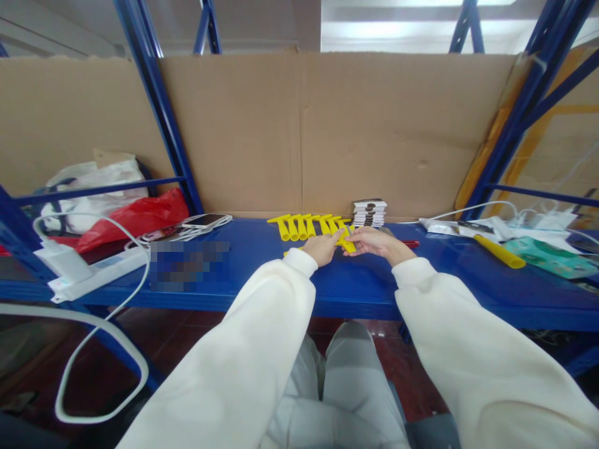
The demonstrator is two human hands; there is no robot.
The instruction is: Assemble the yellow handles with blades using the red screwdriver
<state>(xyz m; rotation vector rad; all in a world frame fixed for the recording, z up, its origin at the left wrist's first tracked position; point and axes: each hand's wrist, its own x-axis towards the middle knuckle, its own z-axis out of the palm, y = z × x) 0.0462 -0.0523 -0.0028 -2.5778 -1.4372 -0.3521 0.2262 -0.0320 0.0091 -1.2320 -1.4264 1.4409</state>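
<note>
Above the shelf (360,288), your left hand (321,249) and right hand (374,242) pinch one yellow piece (347,245).
Your grip hides part of it; your hands block the yellow row's (293,232) right end, and a pixelated patch (189,265) obscures the shelf's left.

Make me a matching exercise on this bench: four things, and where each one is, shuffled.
1. Held yellow piece
2. Red bag
3. Green packet
4. White-edged stack

A. Far right, beside a yellow tube
B. Beyond the hands, near the cardboard
C. Between left hand and right hand
D. Far left, beside a white bag

Pairs: 1-C, 2-D, 3-A, 4-B
</note>
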